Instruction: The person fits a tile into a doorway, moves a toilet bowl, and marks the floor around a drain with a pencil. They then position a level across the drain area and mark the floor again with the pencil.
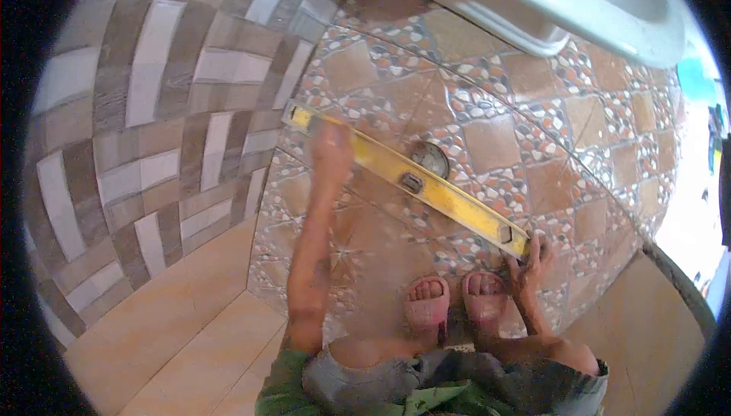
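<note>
A long yellow spirit level (449, 199) lies slantwise across the patterned floor tiles, from near the wall down toward my feet. My left hand (333, 153) is over its far left part, smeared by motion and closed like a fist. A dark patch shows at its fingers, too blurred to name. My right hand (533, 257) grips the level's near right end, fingers bent around it. Behind the middle of the level sits a round metal floor drain (431, 160), partly covered by the level.
A white ceramic fixture (548, 1) stands at the top right. A wall of brown and white tiles (156, 58) rises on the left. My feet in pink slippers (426, 309) are close to the level. A raised edge (678, 286) runs along the right.
</note>
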Available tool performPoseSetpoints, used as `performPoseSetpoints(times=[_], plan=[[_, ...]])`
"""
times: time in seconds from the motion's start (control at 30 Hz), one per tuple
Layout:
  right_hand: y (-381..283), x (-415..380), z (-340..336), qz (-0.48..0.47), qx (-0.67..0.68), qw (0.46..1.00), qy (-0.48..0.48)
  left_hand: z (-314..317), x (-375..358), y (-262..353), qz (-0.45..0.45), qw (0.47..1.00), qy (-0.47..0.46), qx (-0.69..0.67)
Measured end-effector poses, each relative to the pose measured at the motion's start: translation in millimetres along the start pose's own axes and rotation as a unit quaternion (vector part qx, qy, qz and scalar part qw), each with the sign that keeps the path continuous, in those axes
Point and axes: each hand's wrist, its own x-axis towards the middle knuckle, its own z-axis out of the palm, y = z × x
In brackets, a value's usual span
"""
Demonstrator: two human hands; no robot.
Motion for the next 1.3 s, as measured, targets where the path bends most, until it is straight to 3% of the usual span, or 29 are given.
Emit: performPoseSetpoints(times=[0.03,0.1,0.27,0.37,0.47,0.57,0.67,0.77,0.87,0.93,1.03,1.07,1.17,1.2,1.3], plan=[[-0.8,-2.1,-3.9,0.001,-0.003,1.000,-0.004,-9.0,15.0,-11.3,0.009,0.999,0.027,0.029],[-29.1,2.6,-19.6,-0.083,-0.064,0.994,-0.003,-21.6,39.0,-28.3,0.033,0.994,0.076,0.076],[-51.0,3.3,-25.0,-0.060,0.010,0.998,-0.011,-6.6,28.2,-14.8,0.081,0.984,0.100,0.125],[-55.9,11.5,-31.9,-0.012,-0.057,0.996,-0.063,6.6,-11.3,25.4,0.135,0.985,0.002,0.106],[-45.5,8.1,-24.4,-0.059,-0.068,0.996,-0.013,24.4,-60.2,55.1,0.069,0.994,-0.074,-0.037],[-41.8,7.7,-23.5,-0.077,-0.071,0.994,0.009,34.6,-95.0,89.7,0.066,0.977,-0.153,-0.130],[-48.9,8.9,-29.5,-0.086,-0.060,0.994,0.007,49.5,-104.6,98.3,0.188,0.959,-0.148,-0.153],[-53.4,7.6,-29.9,-0.082,-0.072,0.994,0.021,54.8,-114.1,109.4,0.181,0.968,-0.136,-0.110],[-52.6,9.4,-31.7,-0.079,-0.079,0.994,0.003,54.2,-121.8,138.2,0.217,0.943,-0.218,0.127],[-44.7,8.8,-23.5,-0.094,-0.071,0.993,0.003,84.3,-146.6,135.2,0.312,0.924,-0.188,-0.113],[-48.2,8.2,-21.3,-0.097,-0.031,0.995,0.020,78.3,-144.1,153.7,0.298,0.921,-0.178,-0.174],[-49.3,9.7,-25.0,-0.129,-0.066,0.989,0.027,82.0,-136.3,137.5,0.278,0.912,-0.093,-0.287],[-78.6,12.2,-44.2,-0.195,-0.155,0.969,0.012,33.1,-79.7,82.2,0.246,0.964,-0.090,-0.046],[-94.5,16.2,-53.8,-0.200,-0.179,0.963,-0.017,13.3,-63.9,67.4,0.239,0.964,-0.093,0.068],[-103.6,27.0,-43.9,-0.204,-0.119,0.968,-0.080,-31.7,-42.3,52.1,0.247,0.934,-0.161,0.199]])
